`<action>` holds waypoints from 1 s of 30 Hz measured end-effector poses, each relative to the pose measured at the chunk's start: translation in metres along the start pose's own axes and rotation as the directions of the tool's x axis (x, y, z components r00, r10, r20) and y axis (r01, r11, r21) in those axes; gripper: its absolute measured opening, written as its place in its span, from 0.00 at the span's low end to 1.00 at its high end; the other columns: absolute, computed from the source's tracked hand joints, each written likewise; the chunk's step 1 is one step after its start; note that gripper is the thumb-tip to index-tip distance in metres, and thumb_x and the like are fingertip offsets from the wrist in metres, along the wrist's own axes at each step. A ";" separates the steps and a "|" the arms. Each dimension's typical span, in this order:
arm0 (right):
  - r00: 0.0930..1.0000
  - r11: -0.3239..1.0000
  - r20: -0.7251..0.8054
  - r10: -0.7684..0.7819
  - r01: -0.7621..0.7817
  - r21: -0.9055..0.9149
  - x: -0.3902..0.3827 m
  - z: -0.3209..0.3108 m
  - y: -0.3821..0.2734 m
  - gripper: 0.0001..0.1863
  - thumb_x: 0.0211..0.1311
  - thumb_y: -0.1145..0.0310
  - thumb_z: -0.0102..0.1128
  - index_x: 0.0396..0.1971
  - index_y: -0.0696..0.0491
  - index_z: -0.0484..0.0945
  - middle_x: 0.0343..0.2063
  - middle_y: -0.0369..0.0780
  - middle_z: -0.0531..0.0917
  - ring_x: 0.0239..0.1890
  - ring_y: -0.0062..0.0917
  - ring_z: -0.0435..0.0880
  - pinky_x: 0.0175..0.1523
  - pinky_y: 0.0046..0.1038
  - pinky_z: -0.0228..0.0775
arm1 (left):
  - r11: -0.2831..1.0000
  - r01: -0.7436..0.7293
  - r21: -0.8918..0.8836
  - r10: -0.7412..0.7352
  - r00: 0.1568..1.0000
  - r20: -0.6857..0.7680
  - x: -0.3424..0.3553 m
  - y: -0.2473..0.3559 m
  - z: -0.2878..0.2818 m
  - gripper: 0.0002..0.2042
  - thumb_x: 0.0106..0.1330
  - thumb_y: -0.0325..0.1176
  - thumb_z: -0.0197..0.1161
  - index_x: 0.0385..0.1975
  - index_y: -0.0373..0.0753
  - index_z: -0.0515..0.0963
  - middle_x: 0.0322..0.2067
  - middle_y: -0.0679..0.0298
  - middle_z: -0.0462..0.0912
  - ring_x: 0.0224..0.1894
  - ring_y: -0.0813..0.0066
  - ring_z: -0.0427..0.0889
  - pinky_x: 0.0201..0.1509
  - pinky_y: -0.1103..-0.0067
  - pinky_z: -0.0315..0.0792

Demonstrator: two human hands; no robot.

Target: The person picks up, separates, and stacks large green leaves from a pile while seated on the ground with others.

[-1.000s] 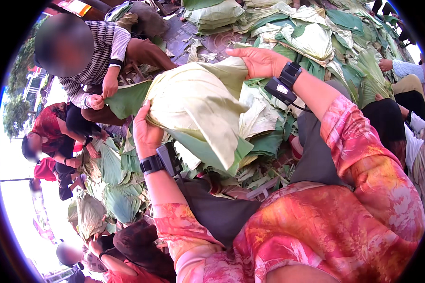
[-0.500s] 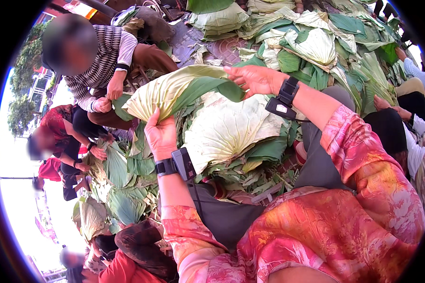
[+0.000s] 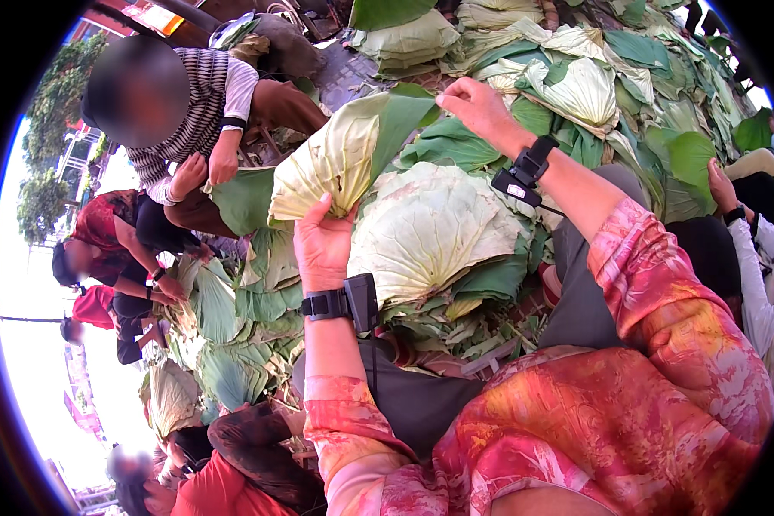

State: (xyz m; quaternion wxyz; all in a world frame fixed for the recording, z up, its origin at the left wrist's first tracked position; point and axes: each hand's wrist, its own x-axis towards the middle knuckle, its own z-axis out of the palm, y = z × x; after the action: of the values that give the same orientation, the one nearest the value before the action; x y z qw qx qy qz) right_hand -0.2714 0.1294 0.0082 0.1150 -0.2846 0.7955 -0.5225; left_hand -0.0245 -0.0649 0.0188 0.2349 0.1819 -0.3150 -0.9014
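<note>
Nearest, gray trousers [image 3: 404, 404] and a red-orange patterned shirt [image 3: 602, 413]; black wristbands [image 3: 327, 304], each carrying a small black device [image 3: 363, 303]. Left hand [image 3: 325, 236] grips the lower edge of a large leaf [image 3: 331, 159], thumb up against its pale, veined face. Right hand [image 3: 473, 107], farther out, pinches the leaf's green upper corner between thumb and finger. Leaf raised between both hands, one side curling over to show green. Just right of it, a rounded leaf pile [image 3: 439, 228], pale on top, dark green at the margin, scraps [image 3: 490, 322] around its base. Beyond, at left, a seated co-worker in a striped top [image 3: 206, 95], green leaf [image 3: 242, 202] by the knees. Farthest, stacked leaves [image 3: 404, 43] on paving [image 3: 346, 73].
</note>
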 end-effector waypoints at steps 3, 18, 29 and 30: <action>0.814 0.860 0.537 0.222 -0.423 0.285 -0.027 0.015 -0.024 0.35 0.53 0.40 0.60 0.45 0.59 0.73 0.44 0.47 0.77 0.40 0.29 0.80 0.42 0.31 0.74 | 0.999 -0.031 0.026 0.030 0.999 0.009 0.006 -0.011 0.000 0.25 0.56 0.16 0.58 0.55 0.41 0.67 0.51 0.62 0.75 0.52 0.63 0.75 0.57 0.61 0.68; 0.800 0.619 0.585 0.129 -0.526 0.583 -0.047 0.054 -0.023 0.09 0.60 0.66 0.57 0.37 0.54 0.74 0.31 0.35 0.79 0.31 0.22 0.81 0.37 0.24 0.75 | 0.914 -0.077 0.398 0.028 0.991 0.128 -0.017 -0.037 0.024 0.27 0.54 0.16 0.61 0.56 0.36 0.66 0.51 0.63 0.73 0.53 0.69 0.72 0.59 0.74 0.65; 0.933 0.598 0.359 0.000 -0.288 0.748 -0.045 0.052 -0.020 0.16 0.63 0.63 0.53 0.45 0.57 0.75 0.37 0.38 0.81 0.36 0.24 0.82 0.43 0.28 0.76 | 0.907 -0.049 0.419 -0.015 0.989 0.147 -0.018 -0.032 0.033 0.30 0.52 0.12 0.57 0.58 0.38 0.64 0.53 0.62 0.72 0.54 0.66 0.72 0.60 0.71 0.66; 0.935 0.646 0.353 0.030 -0.287 0.707 -0.042 0.056 -0.018 0.16 0.62 0.64 0.53 0.44 0.58 0.75 0.37 0.39 0.81 0.35 0.25 0.81 0.42 0.29 0.76 | 0.920 -0.027 0.391 -0.031 0.990 0.141 -0.018 -0.032 0.035 0.30 0.52 0.12 0.56 0.58 0.39 0.63 0.54 0.62 0.71 0.55 0.66 0.72 0.60 0.71 0.66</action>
State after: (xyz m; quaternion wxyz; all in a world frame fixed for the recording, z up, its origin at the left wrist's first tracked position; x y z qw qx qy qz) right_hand -0.2048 0.1053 -0.0044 0.3905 -0.2184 0.5033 -0.7392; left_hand -0.0364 -0.0168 0.0270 0.1693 0.1600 -0.5049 -0.8312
